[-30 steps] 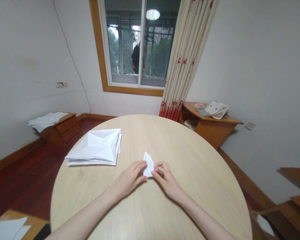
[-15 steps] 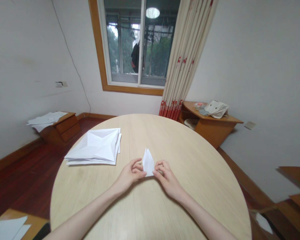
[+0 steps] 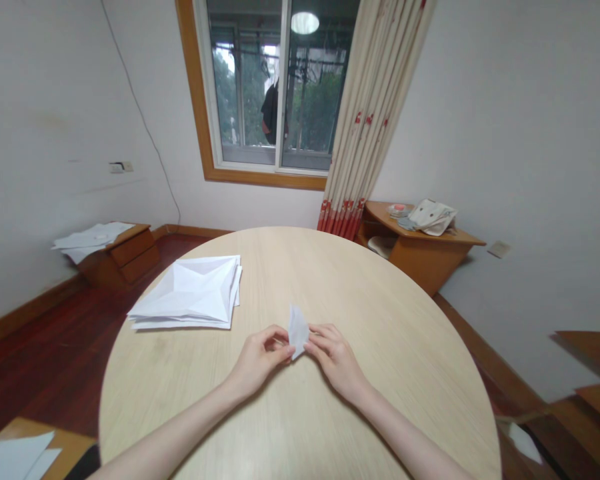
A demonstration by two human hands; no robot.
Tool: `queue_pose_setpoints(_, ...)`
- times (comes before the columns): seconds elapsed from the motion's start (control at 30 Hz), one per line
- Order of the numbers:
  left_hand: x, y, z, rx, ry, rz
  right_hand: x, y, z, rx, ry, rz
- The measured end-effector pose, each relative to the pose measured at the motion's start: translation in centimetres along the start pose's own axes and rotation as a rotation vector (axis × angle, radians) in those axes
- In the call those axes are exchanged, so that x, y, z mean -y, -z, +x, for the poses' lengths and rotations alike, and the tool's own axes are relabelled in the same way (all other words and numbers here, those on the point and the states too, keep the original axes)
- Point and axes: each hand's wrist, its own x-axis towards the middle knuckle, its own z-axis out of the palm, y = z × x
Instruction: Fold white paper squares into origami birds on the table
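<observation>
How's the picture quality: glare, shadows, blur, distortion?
Head view: a bright oval, probably a reflected lamp, glares in the window; head view: soft shadow beside the left forearm on the table; head view: stretching toward the edges; head view: the folded paper's creases look soft.

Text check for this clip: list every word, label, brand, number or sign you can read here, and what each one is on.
No readable text in view.
Folded paper and stack of folded sheets: plain white, creases only, no lettering visible.
Curtain: red pattern, no letters I can make out.
Pale bag: dark spots, too small to make out.
</observation>
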Motion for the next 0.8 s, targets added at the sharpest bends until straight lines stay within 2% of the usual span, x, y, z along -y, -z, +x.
queue_pose_setpoints(0.37, -0.4, -0.4, -0.3, -0.013, -0.003, 0.14, 0.2, -0.3, -0.3, -0.054, 0.007, -0.054)
queue_pose_setpoints(0.57, 0.0, -0.3, -0.2, -0.02, 0.008, 0.096, 0.7, -0.4, -0.4, -0.14, 0.047, 0.079)
queue_pose_setpoints(0.8, 0.4, -0.1, -0.1, 0.014, 0.056, -0.098, 1.4, 0.0, -0.3, -0.11, 0.07, 0.169)
